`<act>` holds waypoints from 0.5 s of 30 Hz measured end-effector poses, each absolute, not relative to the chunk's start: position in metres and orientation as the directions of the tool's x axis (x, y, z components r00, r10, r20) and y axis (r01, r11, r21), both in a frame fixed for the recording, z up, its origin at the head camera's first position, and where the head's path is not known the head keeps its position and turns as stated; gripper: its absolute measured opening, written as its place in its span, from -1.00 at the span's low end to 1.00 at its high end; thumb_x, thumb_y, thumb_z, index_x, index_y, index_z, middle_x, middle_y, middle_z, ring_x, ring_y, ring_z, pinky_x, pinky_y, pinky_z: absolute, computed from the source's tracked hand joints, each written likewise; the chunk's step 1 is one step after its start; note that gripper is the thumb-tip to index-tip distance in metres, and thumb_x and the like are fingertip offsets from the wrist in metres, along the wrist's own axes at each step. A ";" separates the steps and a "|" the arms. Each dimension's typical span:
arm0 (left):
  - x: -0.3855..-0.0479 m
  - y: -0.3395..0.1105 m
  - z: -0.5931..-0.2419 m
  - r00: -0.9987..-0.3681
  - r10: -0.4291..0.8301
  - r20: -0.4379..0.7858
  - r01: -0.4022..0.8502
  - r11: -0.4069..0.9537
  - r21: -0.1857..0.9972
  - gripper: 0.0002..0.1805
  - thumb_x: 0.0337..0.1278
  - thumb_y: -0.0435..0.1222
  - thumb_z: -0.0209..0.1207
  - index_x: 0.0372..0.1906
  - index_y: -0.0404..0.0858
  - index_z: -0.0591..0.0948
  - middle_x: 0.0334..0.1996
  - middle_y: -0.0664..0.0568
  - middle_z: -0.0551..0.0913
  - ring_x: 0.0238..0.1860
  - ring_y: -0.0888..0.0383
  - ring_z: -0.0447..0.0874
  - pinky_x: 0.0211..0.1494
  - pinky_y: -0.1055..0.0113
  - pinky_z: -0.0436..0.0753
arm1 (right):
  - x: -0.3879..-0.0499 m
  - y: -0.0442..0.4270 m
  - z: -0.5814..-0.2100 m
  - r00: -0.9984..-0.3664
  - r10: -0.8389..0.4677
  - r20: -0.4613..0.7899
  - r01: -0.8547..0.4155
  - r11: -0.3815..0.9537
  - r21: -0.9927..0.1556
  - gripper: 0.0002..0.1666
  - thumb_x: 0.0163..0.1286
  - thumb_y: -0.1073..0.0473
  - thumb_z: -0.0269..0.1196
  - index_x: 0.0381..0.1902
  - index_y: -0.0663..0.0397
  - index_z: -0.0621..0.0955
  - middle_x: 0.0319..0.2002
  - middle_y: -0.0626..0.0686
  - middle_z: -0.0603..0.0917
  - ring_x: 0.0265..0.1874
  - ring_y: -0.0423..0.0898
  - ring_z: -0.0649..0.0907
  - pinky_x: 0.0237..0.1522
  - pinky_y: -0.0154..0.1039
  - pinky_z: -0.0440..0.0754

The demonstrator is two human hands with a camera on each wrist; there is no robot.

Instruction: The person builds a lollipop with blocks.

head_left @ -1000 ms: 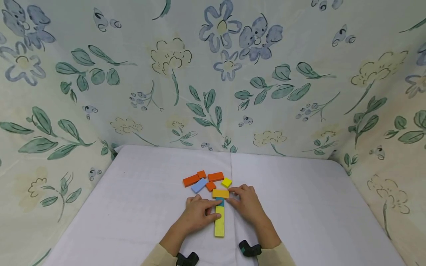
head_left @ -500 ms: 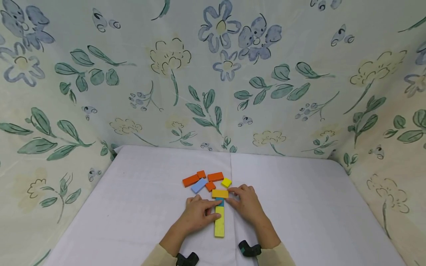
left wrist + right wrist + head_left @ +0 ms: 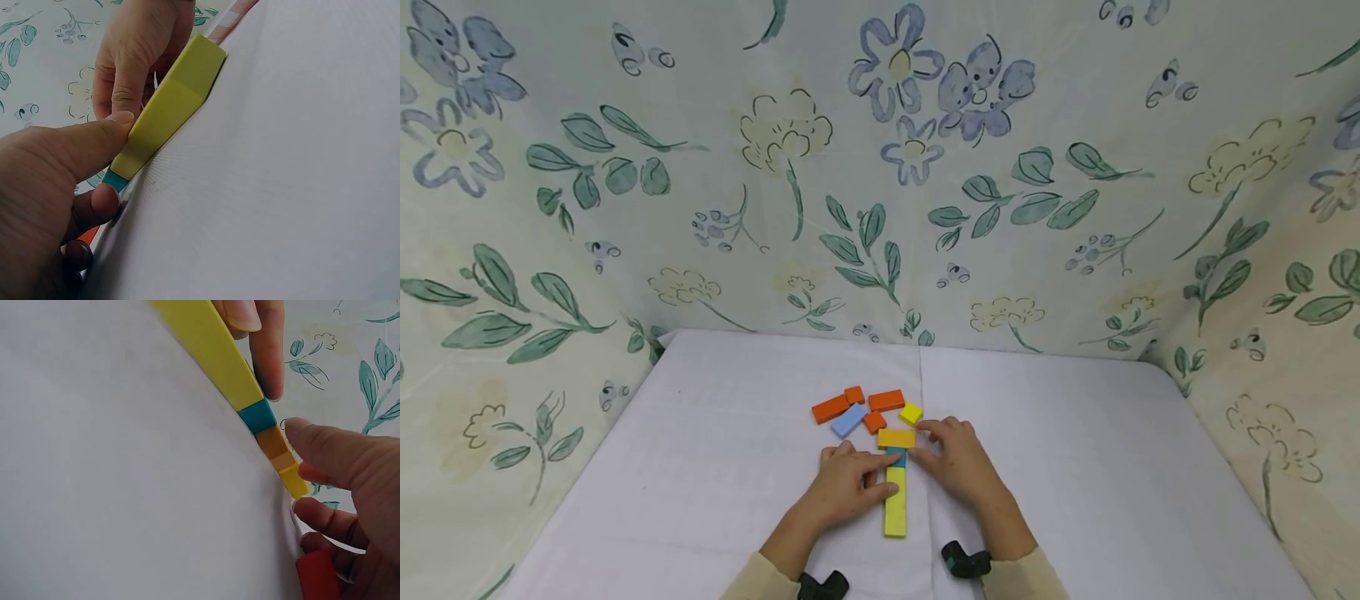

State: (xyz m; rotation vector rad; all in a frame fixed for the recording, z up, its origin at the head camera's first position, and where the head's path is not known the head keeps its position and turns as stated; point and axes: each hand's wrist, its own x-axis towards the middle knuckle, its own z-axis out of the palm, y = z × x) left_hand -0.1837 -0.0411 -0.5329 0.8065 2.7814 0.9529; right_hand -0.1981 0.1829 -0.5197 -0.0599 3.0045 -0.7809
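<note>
A long yellow block [image 3: 895, 517] lies lengthwise, with a small teal block [image 3: 896, 458] at its far end. Across the teal block's far side sits an orange-yellow block [image 3: 897, 438], making a T shape. My left hand [image 3: 842, 490] rests on this row, index fingertip at the teal block and thumb on the long yellow block [image 3: 169, 106]. From the right, my right hand [image 3: 962, 462] pinches the right end of the orange-yellow block [image 3: 273, 444] between thumb and index finger. The undersides of the blocks are hidden.
Just beyond lie loose blocks: two long red ones [image 3: 831, 409] [image 3: 887, 400], two small red ones [image 3: 854, 395] [image 3: 874, 422], a light blue one [image 3: 848, 421] and a small yellow one [image 3: 911, 413]. White cloth [image 3: 715, 467] covers the table, and floral fabric [image 3: 880, 167] hangs behind.
</note>
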 end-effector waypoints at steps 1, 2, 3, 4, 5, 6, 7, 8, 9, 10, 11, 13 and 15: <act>-0.184 -0.041 -0.533 -0.856 0.510 0.083 0.453 0.665 0.594 -0.48 0.25 0.13 0.30 0.31 0.23 0.61 -0.60 0.36 0.38 -0.40 0.28 0.21 -0.12 0.18 0.10 | -0.199 0.183 -0.518 -0.998 -0.046 -0.031 -0.024 0.867 -0.498 -0.47 0.28 -0.19 0.44 0.18 -0.26 0.67 -0.16 -0.10 0.61 -0.14 -0.11 0.49 -0.08 -0.16 0.57; -0.184 -0.041 -0.533 -0.857 0.509 0.083 0.453 0.665 0.594 -0.48 0.25 0.13 0.30 0.31 0.23 0.61 -0.60 0.36 0.39 -0.40 0.28 0.21 -0.12 0.18 0.10 | -0.200 0.184 -0.516 -0.998 -0.047 -0.029 -0.026 0.862 -0.507 -0.49 0.29 -0.18 0.43 0.17 -0.26 0.67 -0.16 -0.10 0.62 -0.14 -0.11 0.50 -0.06 -0.15 0.59; -0.184 -0.041 -0.534 -0.857 0.509 0.083 0.452 0.665 0.595 -0.48 0.25 0.13 0.30 0.31 0.23 0.61 -0.60 0.36 0.39 -0.40 0.28 0.21 -0.12 0.18 0.11 | -0.202 0.184 -0.514 -0.998 -0.049 -0.026 -0.029 0.856 -0.515 -0.52 0.31 -0.17 0.42 0.16 -0.27 0.68 -0.16 -0.10 0.62 -0.14 -0.11 0.50 -0.05 -0.14 0.60; -0.183 -0.041 -0.534 -0.857 0.509 0.082 0.452 0.665 0.595 -0.48 0.25 0.13 0.29 0.31 0.23 0.61 -0.59 0.37 0.39 -0.40 0.28 0.21 -0.12 0.19 0.10 | -0.205 0.183 -0.512 -0.998 -0.055 -0.019 -0.037 0.849 -0.527 -0.55 0.32 -0.15 0.42 0.14 -0.26 0.69 -0.15 -0.10 0.62 -0.13 -0.11 0.51 -0.03 -0.12 0.61; -0.183 -0.041 -0.534 -0.857 0.509 0.080 0.451 0.666 0.595 -0.48 0.26 0.14 0.29 0.31 0.23 0.61 -0.59 0.37 0.39 -0.40 0.28 0.21 -0.12 0.19 0.11 | -0.208 0.182 -0.510 -0.998 -0.062 -0.013 -0.046 0.846 -0.532 -0.58 0.32 -0.14 0.42 0.11 -0.28 0.70 -0.15 -0.11 0.62 -0.12 -0.11 0.50 -0.02 -0.12 0.61; -0.183 -0.041 -0.534 -0.857 0.510 0.080 0.451 0.666 0.595 -0.48 0.26 0.14 0.29 0.30 0.23 0.62 -0.59 0.37 0.39 -0.40 0.28 0.22 -0.12 0.18 0.11 | -0.211 0.181 -0.508 -0.997 -0.075 -0.005 -0.061 0.842 -0.535 -0.62 0.33 -0.13 0.41 0.08 -0.29 0.71 -0.15 -0.12 0.62 -0.11 -0.11 0.50 -0.01 -0.13 0.60; -0.183 -0.041 -0.534 -0.856 0.511 0.079 0.452 0.664 0.595 -0.48 0.26 0.14 0.28 0.31 0.22 0.62 -0.59 0.37 0.39 -0.40 0.28 0.22 -0.12 0.18 0.11 | -0.215 0.179 -0.507 -0.996 -0.091 0.002 -0.078 0.838 -0.539 -0.65 0.34 -0.12 0.41 0.06 -0.30 0.72 -0.14 -0.13 0.61 -0.09 -0.11 0.49 -0.01 -0.13 0.59; -0.184 -0.041 -0.534 -0.856 0.512 0.075 0.451 0.666 0.594 -0.48 0.27 0.15 0.28 0.31 0.23 0.61 -0.59 0.37 0.39 -0.39 0.28 0.22 -0.12 0.18 0.11 | -0.220 0.177 -0.505 -0.993 -0.115 0.008 -0.101 0.835 -0.541 -0.68 0.34 -0.11 0.41 0.04 -0.30 0.73 -0.15 -0.13 0.61 -0.09 -0.11 0.47 -0.02 -0.14 0.57; -0.184 -0.041 -0.534 -0.856 0.511 0.073 0.449 0.667 0.595 -0.49 0.27 0.15 0.27 0.31 0.23 0.61 -0.59 0.36 0.39 -0.39 0.27 0.22 -0.12 0.17 0.11 | -0.225 0.175 -0.504 -0.989 -0.145 0.012 -0.128 0.832 -0.540 -0.71 0.35 -0.09 0.40 0.02 -0.31 0.74 -0.16 -0.13 0.60 -0.09 -0.11 0.46 -0.04 -0.15 0.56; -0.184 -0.042 -0.534 -0.857 0.511 0.072 0.448 0.668 0.594 -0.49 0.27 0.15 0.27 0.31 0.24 0.61 -0.59 0.36 0.38 -0.38 0.27 0.22 -0.12 0.17 0.11 | -0.229 0.173 -0.503 -0.984 -0.179 0.012 -0.157 0.827 -0.539 -0.73 0.37 -0.08 0.39 0.01 -0.32 0.75 -0.17 -0.13 0.60 -0.09 -0.11 0.44 -0.06 -0.16 0.53; -0.184 -0.042 -0.534 -0.857 0.511 0.072 0.449 0.669 0.592 -0.49 0.27 0.15 0.26 0.31 0.24 0.61 -0.60 0.36 0.38 -0.38 0.27 0.22 -0.12 0.17 0.11 | -0.234 0.170 -0.502 -0.977 -0.214 0.009 -0.186 0.825 -0.533 -0.75 0.38 -0.07 0.38 0.00 -0.33 0.75 -0.18 -0.14 0.59 -0.09 -0.11 0.43 -0.07 -0.17 0.48; -0.184 -0.042 -0.535 -0.855 0.513 0.080 0.454 0.665 0.592 -0.49 0.27 0.15 0.27 0.31 0.24 0.61 -0.60 0.37 0.38 -0.38 0.27 0.23 -0.12 0.17 0.11 | -0.244 0.166 -0.500 -0.959 -0.283 -0.003 -0.241 0.821 -0.518 -0.76 0.40 -0.05 0.36 0.01 -0.34 0.76 -0.18 -0.14 0.58 -0.09 -0.09 0.40 -0.06 -0.16 0.40; -0.185 -0.041 -0.536 -0.853 0.515 0.087 0.458 0.658 0.597 -0.49 0.27 0.15 0.27 0.31 0.24 0.61 -0.60 0.37 0.38 -0.38 0.27 0.23 -0.12 0.18 0.11 | -0.252 0.163 -0.500 -0.940 -0.339 -0.032 -0.280 0.823 -0.494 -0.75 0.43 -0.06 0.33 0.04 -0.39 0.74 -0.14 -0.15 0.58 -0.07 -0.10 0.39 -0.05 -0.15 0.32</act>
